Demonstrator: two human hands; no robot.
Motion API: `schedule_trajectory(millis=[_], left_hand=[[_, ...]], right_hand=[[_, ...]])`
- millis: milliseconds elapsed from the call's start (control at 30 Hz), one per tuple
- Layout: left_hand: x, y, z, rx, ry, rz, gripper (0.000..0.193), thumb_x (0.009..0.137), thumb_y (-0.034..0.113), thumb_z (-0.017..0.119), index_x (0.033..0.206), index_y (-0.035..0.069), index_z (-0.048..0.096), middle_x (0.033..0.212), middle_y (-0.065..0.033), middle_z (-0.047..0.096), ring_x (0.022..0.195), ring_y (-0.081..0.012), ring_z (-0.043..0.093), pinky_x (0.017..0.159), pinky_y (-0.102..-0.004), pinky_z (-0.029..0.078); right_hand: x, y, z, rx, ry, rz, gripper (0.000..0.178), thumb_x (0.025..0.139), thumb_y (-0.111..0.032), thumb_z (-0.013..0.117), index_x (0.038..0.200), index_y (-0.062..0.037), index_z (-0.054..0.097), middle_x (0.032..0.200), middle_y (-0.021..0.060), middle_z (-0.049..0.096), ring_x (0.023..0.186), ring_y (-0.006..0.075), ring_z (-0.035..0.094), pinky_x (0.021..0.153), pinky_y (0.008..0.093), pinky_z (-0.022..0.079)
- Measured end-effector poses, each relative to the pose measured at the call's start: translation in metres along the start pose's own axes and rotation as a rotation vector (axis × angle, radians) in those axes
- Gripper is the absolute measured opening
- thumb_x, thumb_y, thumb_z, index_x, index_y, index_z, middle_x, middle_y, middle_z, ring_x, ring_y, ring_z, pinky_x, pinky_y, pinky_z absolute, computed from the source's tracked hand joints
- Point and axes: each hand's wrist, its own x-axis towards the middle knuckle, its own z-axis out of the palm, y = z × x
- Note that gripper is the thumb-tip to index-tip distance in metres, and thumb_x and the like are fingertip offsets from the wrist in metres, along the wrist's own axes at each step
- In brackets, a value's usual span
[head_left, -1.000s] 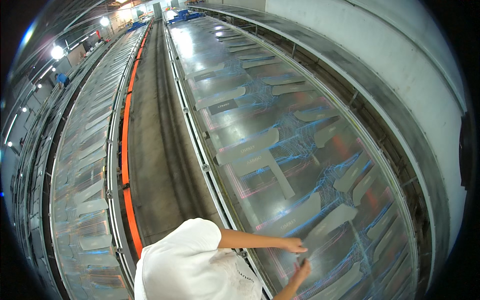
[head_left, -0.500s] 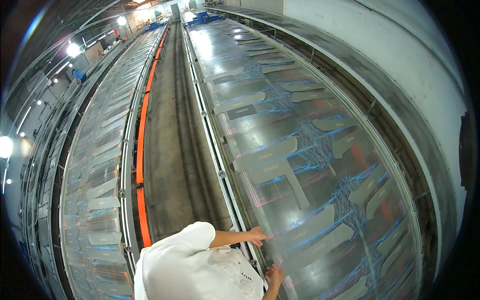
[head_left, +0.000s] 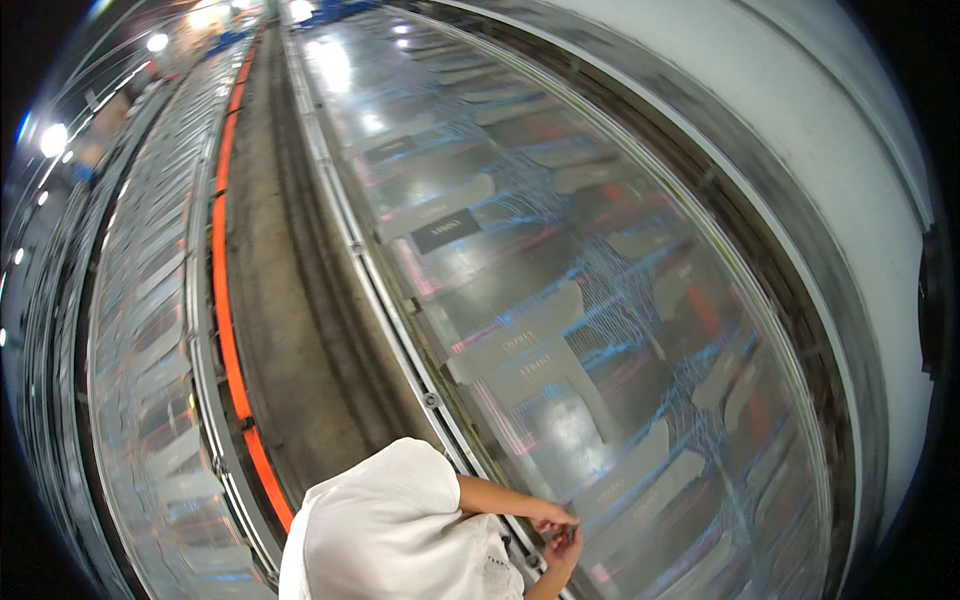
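Note:
My left hand [head_left: 552,519] and my right hand [head_left: 563,549] are close together at the near edge of a long printing table [head_left: 437,415]. The fingertips of both hands meet, bent and closed; motion blur hides whatever may be between them. Just beyond my hands, flat grey cut pieces [head_left: 655,492] lie on the dark tabletop, which has blue and pink line patterns. Farther left lie two overlapping grey pieces [head_left: 545,375] with small pale lettering. A darker rectangular piece [head_left: 447,231] lies farther up the table.
A metal rail [head_left: 345,228] runs along the table's near side. Past the concrete aisle [head_left: 290,290] stands a second long table [head_left: 150,330] covered with similar pieces, with an orange strip [head_left: 228,340] beside it. A pale wall [head_left: 800,130] rises beyond the far side.
My left hand has drawn back from the grey piece toward my right hand, and the two now meet at the table edge. The view has turned and blurred slightly.

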Motion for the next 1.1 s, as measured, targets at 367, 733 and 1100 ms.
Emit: schedule_trajectory(millis=[367, 733, 1100], left_hand=[[-0.088, 0.086, 0.081, 0.108, 0.057, 0.283, 0.024, 0.089, 0.031, 0.047, 0.081, 0.009, 0.052, 0.057, 0.0009, 0.039, 0.047, -0.0106, 0.041, 0.046, -0.0258, 0.039], [-0.231, 0.215, 0.224, 0.608, -0.048, 0.857, 0.036, 0.095, 0.032, 0.047, 0.071, 0.005, 0.05, 0.061, 0.0018, 0.048, 0.053, -0.0061, 0.043, 0.049, -0.0238, 0.038], [-0.047, 0.13, 0.085, 1.021, 0.51, 0.826, 0.044, 0.094, 0.038, 0.042, 0.071, 0.003, 0.055, 0.06, -0.0102, 0.054, 0.052, -0.0231, 0.048, 0.054, -0.0374, 0.041]], right_hand=[[-0.065, -0.044, 0.114, -0.108, 0.306, -0.609, 0.018, 0.083, -0.021, 0.061, 0.073, -0.0084, 0.052, 0.053, -0.0009, 0.044, 0.04, 0.0087, 0.039, 0.036, 0.0228, 0.029], [-0.268, -0.141, 0.253, -0.254, 0.282, -1.185, 0.03, 0.088, -0.03, 0.058, 0.074, -0.0041, 0.055, 0.061, 0.0018, 0.054, 0.05, 0.0077, 0.046, 0.045, 0.022, 0.034], [-0.03, -0.094, 0.095, -0.277, 0.155, -0.682, 0.03, 0.086, -0.034, 0.061, 0.08, -0.0063, 0.052, 0.056, 0.0028, 0.05, 0.047, 0.0132, 0.051, 0.045, 0.0259, 0.039]])
